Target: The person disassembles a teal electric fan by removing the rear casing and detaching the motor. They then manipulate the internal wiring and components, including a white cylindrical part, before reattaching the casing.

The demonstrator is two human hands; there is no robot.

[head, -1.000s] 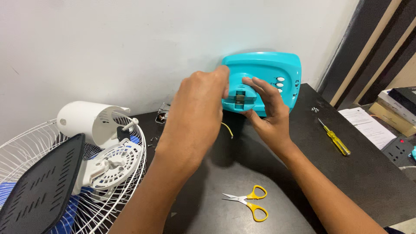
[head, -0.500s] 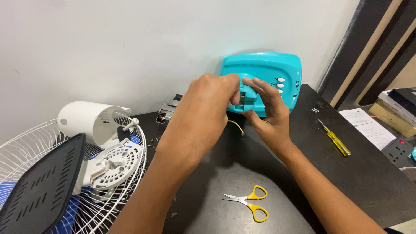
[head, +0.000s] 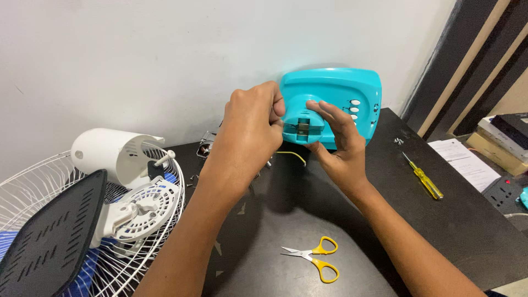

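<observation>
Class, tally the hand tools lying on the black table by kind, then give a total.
Scissors, yellow handles: 1
Screwdriver, yellow handle: 1
Total: 2
Both lie apart from the left hand and right hand, which hold the turquoise fan base.

White printed sheet on floor at right; stacked boxes at far right edge.

Black table carries scissors, screwdriver, fan parts
</observation>
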